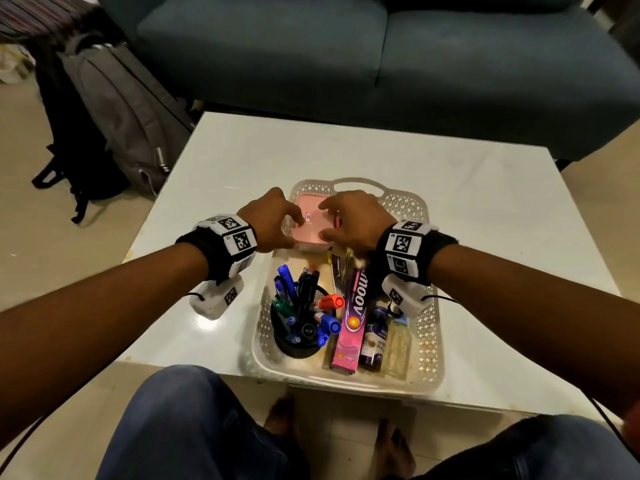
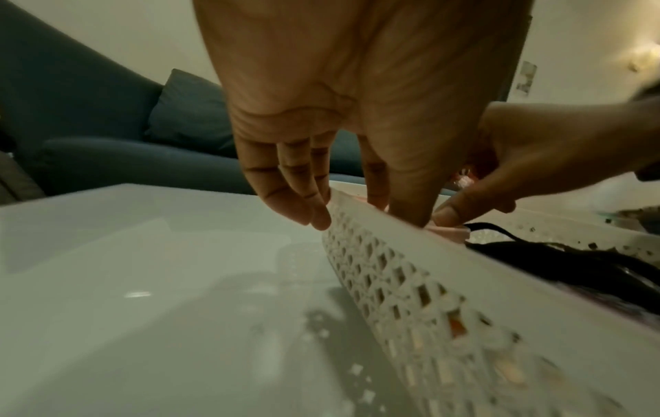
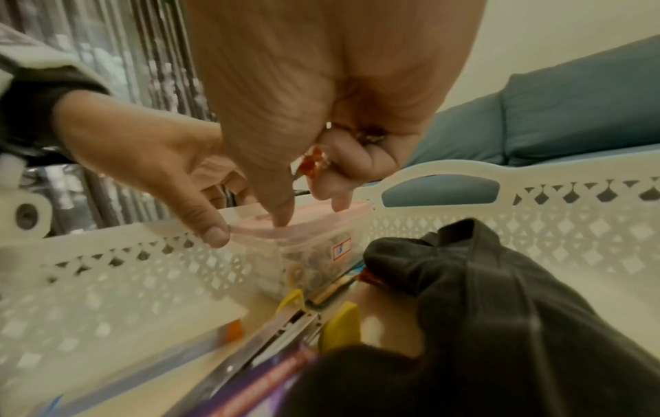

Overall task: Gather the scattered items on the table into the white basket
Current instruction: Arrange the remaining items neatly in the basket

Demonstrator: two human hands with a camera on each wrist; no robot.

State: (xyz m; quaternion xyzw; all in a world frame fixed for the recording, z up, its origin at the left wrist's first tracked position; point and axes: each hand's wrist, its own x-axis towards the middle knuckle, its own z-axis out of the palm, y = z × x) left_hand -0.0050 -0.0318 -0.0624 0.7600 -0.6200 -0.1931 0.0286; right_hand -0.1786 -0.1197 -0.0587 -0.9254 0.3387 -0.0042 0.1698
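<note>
- Head view showed me the white basket (image 1: 427,327) sitting on the worktop (image 1: 214,174), its long axis running away from me toward the blue sofa (image 1: 381,57), with the cut-out handle at the far end.
- At that far end, inside the basket, sat the pink-lidded box (image 1: 310,233), lid up and roughly level; its longer side seemed to follow the basket's length, though both hands covered its edges.
- My left hand (image 1: 268,221) had its thumb curled onto the near corner of the lid, while the outer fingers (image 2: 303,203) rested against the outside of the basket rim.
- My right hand (image 1: 349,220) touched the lid with thumb and a fingertip; its other fingers were curled around a small red and clear object (image 3: 314,163) that I could not identify.
- Nearer to me in the basket stood a black pen holder (image 1: 294,332) full of markers, tips pointing up and outward.
- Beside it a purple and pink tube carton (image 1: 351,320) lay flat, lengthwise with the basket, and a dark bottle (image 1: 374,341) lay next to it.
- Right wrist view was partly blocked by black fabric (image 3: 482,296); through the clear box wall I saw only blurred round shapes.
- A grey backpack (image 1: 117,109) leaned by the sofa.
</note>
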